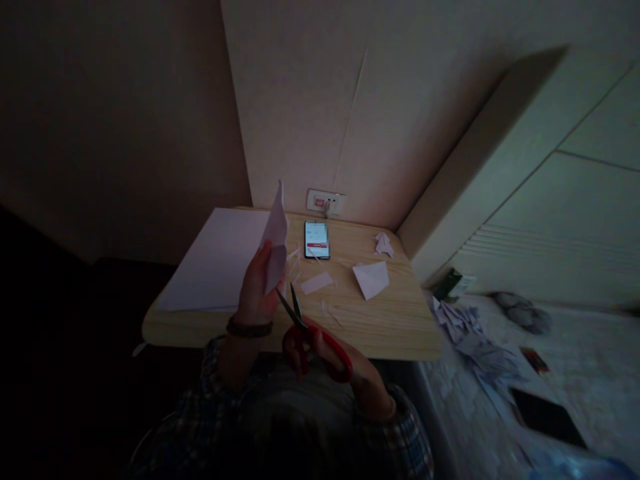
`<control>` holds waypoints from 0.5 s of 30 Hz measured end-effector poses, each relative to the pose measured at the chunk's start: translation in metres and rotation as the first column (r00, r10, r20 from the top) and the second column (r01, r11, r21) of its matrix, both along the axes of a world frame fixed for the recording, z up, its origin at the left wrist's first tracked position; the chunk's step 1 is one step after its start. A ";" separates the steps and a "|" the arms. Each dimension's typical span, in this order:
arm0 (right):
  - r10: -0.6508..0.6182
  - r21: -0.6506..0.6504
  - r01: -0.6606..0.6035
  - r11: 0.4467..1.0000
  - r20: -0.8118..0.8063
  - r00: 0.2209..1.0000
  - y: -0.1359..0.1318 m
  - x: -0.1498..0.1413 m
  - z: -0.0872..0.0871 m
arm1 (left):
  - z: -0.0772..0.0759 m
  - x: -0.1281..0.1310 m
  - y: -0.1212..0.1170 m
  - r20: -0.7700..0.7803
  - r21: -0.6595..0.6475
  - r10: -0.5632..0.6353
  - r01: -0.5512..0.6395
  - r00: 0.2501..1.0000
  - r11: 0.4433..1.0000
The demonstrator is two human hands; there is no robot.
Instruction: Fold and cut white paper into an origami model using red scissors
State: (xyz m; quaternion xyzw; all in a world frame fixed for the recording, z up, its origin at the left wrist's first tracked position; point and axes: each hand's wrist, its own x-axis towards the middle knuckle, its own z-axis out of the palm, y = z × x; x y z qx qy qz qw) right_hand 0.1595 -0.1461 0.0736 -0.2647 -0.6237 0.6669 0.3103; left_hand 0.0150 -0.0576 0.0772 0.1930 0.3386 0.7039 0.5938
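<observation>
My left hand (256, 285) is closed on a folded sheet of paper (275, 243), held upright above the left part of the small wooden table (380, 337). In my right hand (325, 353) is a pair of red-handled scissors (340, 367). Their blades are apart and point up toward the paper's lower edge; whether they touch it I cannot tell. Beneath and left of my left hand lies a stack of white paper (210, 260). Thin strips and a small rectangular paper piece (317, 283) are scattered just beyond the scissors.
A lit phone (317, 240) lies at the table's back, below a wall socket (325, 201). To the right are a cut paper piece (371, 279) and a folded paper figure (383, 244). On the bed stand crumpled papers (480, 347) and a dark tablet-like slab (547, 417).
</observation>
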 end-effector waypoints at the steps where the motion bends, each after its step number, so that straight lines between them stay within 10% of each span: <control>1: -0.002 -0.003 0.002 1.000 -0.009 1.000 0.000 0.001 -0.001 | 0.000 0.001 0.000 0.021 -0.006 0.002 -0.002 1.000 1.000; 15: 0.042 -0.078 -0.051 0.996 -0.104 0.994 0.006 0.006 -0.022 | 0.012 0.014 -0.003 0.048 -0.064 0.171 -0.167 0.984 0.984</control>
